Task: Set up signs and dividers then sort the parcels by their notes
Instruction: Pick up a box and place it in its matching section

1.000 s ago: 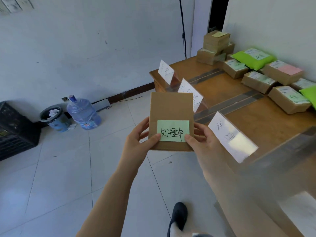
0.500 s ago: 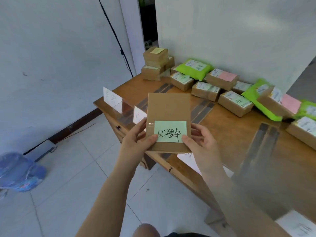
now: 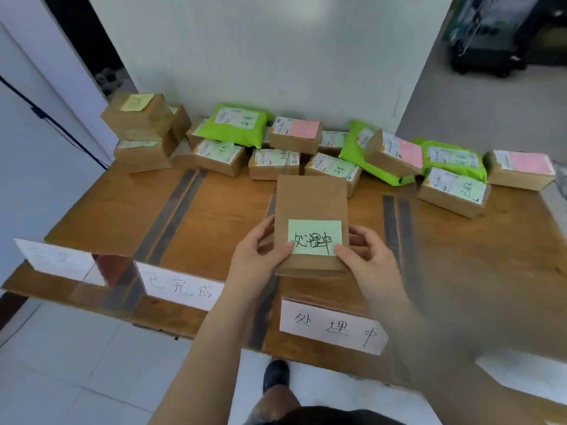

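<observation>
I hold a brown cardboard parcel point(image 3: 310, 204) above the wooden table point(image 3: 221, 222). A green sticky note point(image 3: 314, 237) with handwriting sits on its near end. My left hand point(image 3: 257, 256) grips its left edge, thumb on the note's corner. My right hand point(image 3: 366, 259) grips its right edge, thumb on the note's other corner. White signs stand along the table's front edge: one at the left point(image 3: 58, 261), one at centre-left point(image 3: 181, 289), one below the parcel point(image 3: 333, 328). Dark divider strips point(image 3: 171, 216) point(image 3: 395, 222) cross the tabletop.
Many brown parcels point(image 3: 273, 162) and green mailer bags point(image 3: 234, 125) with green or pink notes lie along the table's back by the white wall. A stack of boxes point(image 3: 138, 118) stands at the back left. My shoe point(image 3: 276, 374) is on the tiled floor.
I have turned right from the floor side to face the table squarely. The parcel stays in both hands and is now over the table, above the front sign.
</observation>
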`<state>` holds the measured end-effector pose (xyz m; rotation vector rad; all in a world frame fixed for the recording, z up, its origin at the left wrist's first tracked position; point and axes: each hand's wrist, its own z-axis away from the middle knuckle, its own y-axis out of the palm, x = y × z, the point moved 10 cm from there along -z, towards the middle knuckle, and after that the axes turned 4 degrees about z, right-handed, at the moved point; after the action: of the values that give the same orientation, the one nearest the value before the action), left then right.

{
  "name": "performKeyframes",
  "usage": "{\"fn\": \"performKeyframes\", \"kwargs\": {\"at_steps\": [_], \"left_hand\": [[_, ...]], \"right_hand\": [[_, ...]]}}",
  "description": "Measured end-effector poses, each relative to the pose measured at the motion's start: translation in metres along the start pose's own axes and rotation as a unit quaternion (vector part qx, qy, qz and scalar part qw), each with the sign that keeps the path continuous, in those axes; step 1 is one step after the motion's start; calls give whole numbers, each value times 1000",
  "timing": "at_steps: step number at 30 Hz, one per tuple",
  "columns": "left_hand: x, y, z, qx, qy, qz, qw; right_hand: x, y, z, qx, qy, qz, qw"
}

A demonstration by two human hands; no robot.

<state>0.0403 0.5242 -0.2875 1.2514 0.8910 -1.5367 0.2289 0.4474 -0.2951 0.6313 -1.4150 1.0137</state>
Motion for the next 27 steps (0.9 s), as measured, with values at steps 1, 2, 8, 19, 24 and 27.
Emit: {"fn": "performKeyframes", "kwargs": {"at_steps": [1, 2, 8, 19, 24, 27], "left_hand": [[1, 4, -10, 15, -6, -5, 1000], [5, 9, -22, 32, -16, -13, 999], [44, 43, -71, 103, -78, -56, 990], [117, 51, -96, 124, -186, -177, 959], [125, 49, -99, 118, -187, -212, 952], [110, 53, -99, 116, -127, -264, 949]], "right_hand": [[-5, -1, -6, -4, 9, 12, 1000], [-11, -2, -12, -10, 22, 24, 999], [-58, -16, -36, -47, 125, 70, 989], [-118, -4, -53, 9, 227, 194, 954], [-124, -3, -56, 10, 235, 191, 953], [-117, 0, -52, 29, 226, 228, 947]]}}
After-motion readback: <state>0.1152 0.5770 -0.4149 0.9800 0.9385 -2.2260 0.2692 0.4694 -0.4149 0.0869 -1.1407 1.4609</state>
